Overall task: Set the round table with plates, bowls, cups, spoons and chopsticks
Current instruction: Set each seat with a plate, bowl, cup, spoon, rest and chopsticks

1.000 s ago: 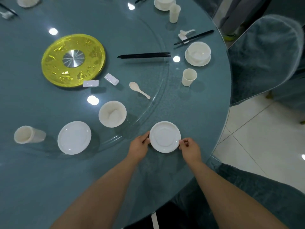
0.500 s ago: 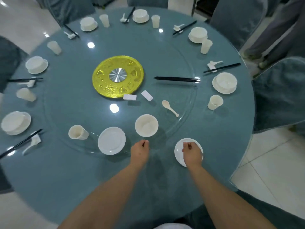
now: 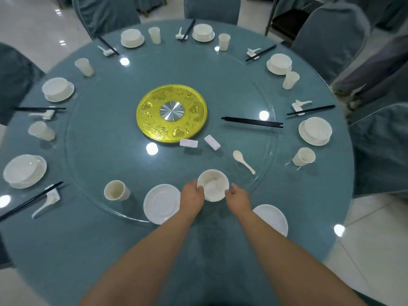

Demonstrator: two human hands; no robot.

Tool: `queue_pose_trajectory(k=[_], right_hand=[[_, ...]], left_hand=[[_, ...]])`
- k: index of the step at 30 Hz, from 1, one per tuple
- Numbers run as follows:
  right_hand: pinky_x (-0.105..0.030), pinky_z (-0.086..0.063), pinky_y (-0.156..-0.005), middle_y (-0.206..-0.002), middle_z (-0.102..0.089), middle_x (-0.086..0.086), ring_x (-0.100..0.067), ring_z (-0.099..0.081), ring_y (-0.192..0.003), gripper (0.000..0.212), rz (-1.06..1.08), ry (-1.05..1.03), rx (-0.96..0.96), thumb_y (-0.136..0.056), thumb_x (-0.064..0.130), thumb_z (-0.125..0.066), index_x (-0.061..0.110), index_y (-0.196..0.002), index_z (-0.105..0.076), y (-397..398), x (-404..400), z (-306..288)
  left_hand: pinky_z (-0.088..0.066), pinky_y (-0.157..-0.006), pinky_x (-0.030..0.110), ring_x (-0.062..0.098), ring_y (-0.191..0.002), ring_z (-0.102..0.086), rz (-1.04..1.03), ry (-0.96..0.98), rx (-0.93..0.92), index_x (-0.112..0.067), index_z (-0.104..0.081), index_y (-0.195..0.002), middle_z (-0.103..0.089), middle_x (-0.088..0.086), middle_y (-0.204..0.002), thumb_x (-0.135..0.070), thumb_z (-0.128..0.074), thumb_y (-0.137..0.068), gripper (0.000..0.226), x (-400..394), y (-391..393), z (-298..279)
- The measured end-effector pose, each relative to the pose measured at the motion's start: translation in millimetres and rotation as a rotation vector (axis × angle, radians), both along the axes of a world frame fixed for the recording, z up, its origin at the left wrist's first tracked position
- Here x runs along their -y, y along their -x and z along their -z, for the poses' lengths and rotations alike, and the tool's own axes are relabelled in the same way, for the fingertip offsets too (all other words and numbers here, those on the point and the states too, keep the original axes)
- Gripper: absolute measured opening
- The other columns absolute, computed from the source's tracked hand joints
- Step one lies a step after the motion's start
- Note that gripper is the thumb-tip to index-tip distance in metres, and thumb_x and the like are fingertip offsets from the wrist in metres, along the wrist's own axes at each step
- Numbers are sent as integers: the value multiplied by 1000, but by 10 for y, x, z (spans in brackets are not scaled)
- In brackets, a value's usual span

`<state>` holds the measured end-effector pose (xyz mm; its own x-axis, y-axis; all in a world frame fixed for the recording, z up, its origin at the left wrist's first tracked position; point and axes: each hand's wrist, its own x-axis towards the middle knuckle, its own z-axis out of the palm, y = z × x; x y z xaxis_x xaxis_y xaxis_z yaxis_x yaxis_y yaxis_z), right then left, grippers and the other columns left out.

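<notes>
Both hands, left hand and right hand, grip the white bowl with curled fingers; advise lifting level and seating it centrally on the near-right plate.

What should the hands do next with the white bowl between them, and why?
Probably lift the bowl and carry it right, onto the bare plate near the table edge. Both the left hand and the right hand already hold its sides, that plate has no bowl, and the finished settings around the table each show a bowl on a plate.
</notes>
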<state>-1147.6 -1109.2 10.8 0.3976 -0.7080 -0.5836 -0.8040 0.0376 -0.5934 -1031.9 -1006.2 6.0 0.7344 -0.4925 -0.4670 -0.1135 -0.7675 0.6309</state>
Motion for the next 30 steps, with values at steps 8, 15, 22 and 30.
queue_pose_trajectory(k=[8,15,22,30], right_hand=[[-32,-43,-74,-93,-57,-7,-25,-50,-83,24,28,-12,-18,-96,23,-40,8,-101,-58,-94,-55,36],[-31,-40,-72,-87,-53,-7,-26,-48,-81,16,-45,56,-87,-98,26,-36,15,-87,-42,-120,-79,8],[-29,-40,-72,-104,-63,-16,-26,-52,-84,30,-31,60,-83,-98,26,-36,7,-105,-58,-112,-78,-18],[-29,-40,-70,-100,-59,-18,-26,-49,-81,21,-14,68,-71,-97,25,-39,14,-81,-47,-149,-49,-50]], left_hand=[[-44,-72,30,24,-83,-59,70,14,95,-10,-61,-100,-67,5,-93,-21,-42,-96,22,-17,13,1],[-38,-70,28,22,-81,-53,40,20,131,-6,-59,-88,-61,7,-94,-18,-44,-95,21,-6,12,-46],[-33,-68,26,15,-69,-44,5,-29,108,-10,-53,-77,-54,15,-102,-19,-42,-97,24,-26,49,-59],[-40,-65,29,21,-74,-53,-156,-20,29,-10,-66,-94,-64,3,-86,-16,-48,-92,20,-15,47,-100]])
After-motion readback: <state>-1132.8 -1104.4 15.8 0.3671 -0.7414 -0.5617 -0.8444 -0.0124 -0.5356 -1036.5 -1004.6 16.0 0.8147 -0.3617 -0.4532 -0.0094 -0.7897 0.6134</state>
